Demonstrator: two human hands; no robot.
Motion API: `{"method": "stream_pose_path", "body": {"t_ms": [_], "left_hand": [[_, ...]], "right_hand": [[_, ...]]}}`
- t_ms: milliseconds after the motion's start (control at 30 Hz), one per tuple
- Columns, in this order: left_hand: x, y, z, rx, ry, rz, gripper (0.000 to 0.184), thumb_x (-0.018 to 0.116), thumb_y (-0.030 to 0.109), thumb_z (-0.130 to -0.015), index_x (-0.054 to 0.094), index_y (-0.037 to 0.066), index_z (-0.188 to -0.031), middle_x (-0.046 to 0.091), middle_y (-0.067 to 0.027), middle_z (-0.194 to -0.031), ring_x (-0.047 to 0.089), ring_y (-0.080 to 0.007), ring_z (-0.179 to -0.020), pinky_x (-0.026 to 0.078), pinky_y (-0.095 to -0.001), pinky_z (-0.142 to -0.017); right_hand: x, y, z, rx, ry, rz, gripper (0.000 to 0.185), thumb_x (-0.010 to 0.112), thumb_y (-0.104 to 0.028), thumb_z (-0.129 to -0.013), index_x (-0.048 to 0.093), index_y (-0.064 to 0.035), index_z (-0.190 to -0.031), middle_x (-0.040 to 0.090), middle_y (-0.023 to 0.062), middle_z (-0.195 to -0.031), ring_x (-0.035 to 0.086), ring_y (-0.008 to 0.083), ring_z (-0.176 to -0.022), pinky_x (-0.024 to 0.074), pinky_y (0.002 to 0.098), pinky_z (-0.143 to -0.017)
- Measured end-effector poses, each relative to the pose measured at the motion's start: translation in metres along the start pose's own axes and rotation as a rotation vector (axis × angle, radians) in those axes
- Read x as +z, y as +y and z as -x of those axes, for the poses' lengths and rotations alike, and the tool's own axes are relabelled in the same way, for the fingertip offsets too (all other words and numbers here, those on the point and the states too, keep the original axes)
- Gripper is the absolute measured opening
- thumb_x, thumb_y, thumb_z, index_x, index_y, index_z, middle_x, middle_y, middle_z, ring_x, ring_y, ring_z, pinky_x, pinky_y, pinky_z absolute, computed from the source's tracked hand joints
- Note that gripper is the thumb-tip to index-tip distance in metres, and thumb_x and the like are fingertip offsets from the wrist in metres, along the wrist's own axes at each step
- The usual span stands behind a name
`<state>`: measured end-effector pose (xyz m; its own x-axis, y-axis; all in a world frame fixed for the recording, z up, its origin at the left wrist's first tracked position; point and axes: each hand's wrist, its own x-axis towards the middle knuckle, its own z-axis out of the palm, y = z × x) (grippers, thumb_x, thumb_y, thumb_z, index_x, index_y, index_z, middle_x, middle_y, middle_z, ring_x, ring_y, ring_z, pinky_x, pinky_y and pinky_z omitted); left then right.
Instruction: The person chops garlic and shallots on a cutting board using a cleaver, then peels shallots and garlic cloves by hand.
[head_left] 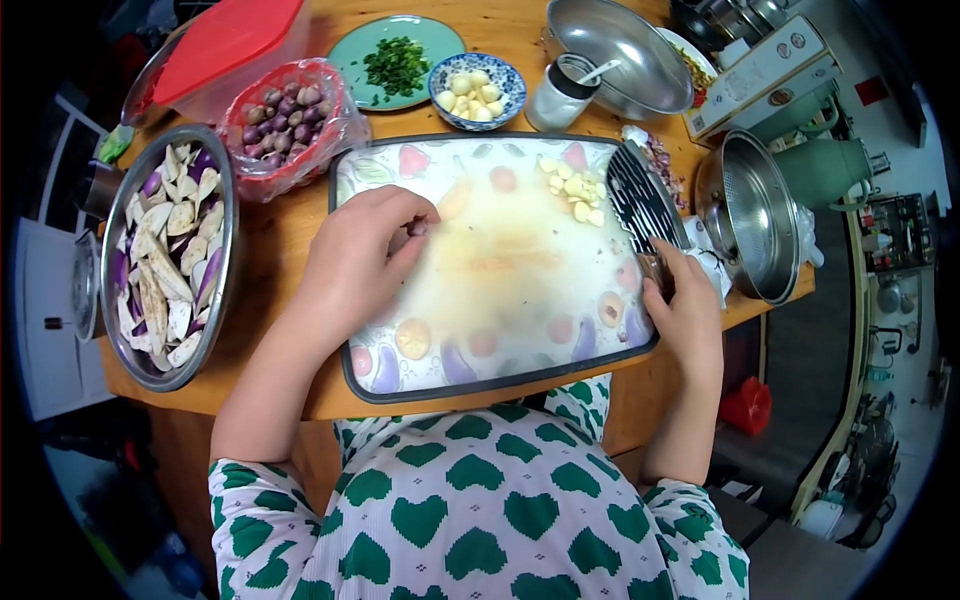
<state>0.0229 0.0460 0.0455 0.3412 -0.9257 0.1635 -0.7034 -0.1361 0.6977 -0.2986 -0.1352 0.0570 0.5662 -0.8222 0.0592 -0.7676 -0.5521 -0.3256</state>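
Note:
My left hand [365, 250] is over the left side of the cutting board [480, 350], its fingers curled together. Between thumb and fingertips shows a small purplish shallot [417, 229], mostly hidden by the hand. At the board's right edge my right hand [690, 305] is closed around the brown handle of a kitchen knife [637, 195]. The wide blade has a dark pattern with pale streaks and points away from me. Just left of the blade lies a small pile of sliced garlic [573, 187] on the board.
An oval metal bowl of cut eggplant [165, 255] stands left; a red basket of shallots [290, 125] is behind it. Along the back are a plate of chopped greens [395, 68], a bowl of garlic cloves [478, 95] and a jar [562, 95]. A steel pot [755, 215] stands right.

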Motion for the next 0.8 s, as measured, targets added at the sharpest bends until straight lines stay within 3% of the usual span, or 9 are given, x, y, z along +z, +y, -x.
{"method": "stream_pose_path", "body": {"t_ms": [100,200,333,400,567,700,800], "left_hand": [[0.013,0.004,-0.006,0.070,-0.003,0.096,0.020,0.071,-0.004,-0.086,0.065,0.003,-0.103,0.066,-0.0103,-0.095,0.068,-0.0237,-0.090,0.056,-0.0330,-0.079],[0.029,0.003,-0.015,0.064,-0.062,0.174,0.022,0.070,-0.003,-0.088,0.062,0.003,-0.107,0.066,-0.0099,-0.098,0.068,-0.0220,-0.090,0.056,-0.0320,-0.079],[0.042,0.002,-0.022,0.022,-0.122,0.176,0.025,0.070,-0.004,-0.088,0.057,0.004,-0.109,0.066,-0.0106,-0.099,0.068,-0.0229,-0.089,0.056,-0.0325,-0.079],[0.042,0.000,-0.021,0.053,-0.084,0.140,0.030,0.071,-0.004,-0.087,0.054,0.005,-0.110,0.066,-0.0114,-0.098,0.069,-0.0256,-0.089,0.056,-0.0348,-0.078],[0.024,0.007,-0.013,-0.112,-0.056,0.212,0.038,0.078,0.000,-0.082,0.051,0.005,-0.108,0.065,-0.0117,-0.102,0.069,-0.0295,-0.094,0.055,-0.0379,-0.079],[0.008,-0.007,0.001,0.010,0.060,0.022,0.043,0.082,0.001,-0.076,0.049,0.005,-0.103,0.063,-0.0118,-0.100,0.064,-0.0330,-0.092,0.053,-0.0377,-0.077],[-0.003,-0.021,0.012,0.053,0.089,-0.032,0.039,0.080,0.000,-0.077,0.049,0.005,-0.101,0.061,-0.0110,-0.097,0.062,-0.0306,-0.085,0.051,-0.0372,-0.073]], "right_hand": [[-0.001,0.000,0.000,0.064,0.046,-0.020,0.047,0.061,-0.010,-0.090,0.058,-0.0119,-0.137,0.061,0.0207,-0.114,0.065,0.0414,-0.096,0.0524,0.0460,-0.085],[-0.002,0.004,0.005,-0.124,0.251,-0.072,0.048,0.058,-0.003,-0.089,0.058,-0.0084,-0.136,0.059,0.0194,-0.108,0.062,0.0395,-0.097,0.0520,0.0446,-0.085],[-0.011,-0.020,0.013,-0.344,0.126,-0.197,0.053,0.063,-0.002,-0.085,0.061,-0.0103,-0.137,0.059,0.0154,-0.107,0.062,0.0340,-0.096,0.0523,0.0405,-0.083],[0.002,-0.029,0.016,-0.456,0.007,-0.198,0.056,0.070,-0.004,-0.084,0.063,-0.0157,-0.138,0.057,0.0138,-0.103,0.063,0.0316,-0.088,0.0529,0.0403,-0.074],[0.024,-0.059,0.021,-0.473,-0.160,-0.238,0.059,0.073,-0.005,-0.082,0.064,-0.0181,-0.139,0.056,0.0112,-0.101,0.063,0.0273,-0.083,0.0526,0.0371,-0.069],[0.033,-0.065,0.016,-0.515,-0.185,-0.228,0.054,0.074,-0.007,-0.086,0.065,-0.0187,-0.138,0.055,0.0103,-0.099,0.063,0.0262,-0.079,0.0521,0.0359,-0.067],[0.035,-0.065,0.014,-0.571,-0.262,-0.134,0.051,0.075,-0.010,-0.086,0.067,-0.0193,-0.136,0.054,0.0094,-0.095,0.062,0.0254,-0.077,0.0515,0.0356,-0.066]]}}
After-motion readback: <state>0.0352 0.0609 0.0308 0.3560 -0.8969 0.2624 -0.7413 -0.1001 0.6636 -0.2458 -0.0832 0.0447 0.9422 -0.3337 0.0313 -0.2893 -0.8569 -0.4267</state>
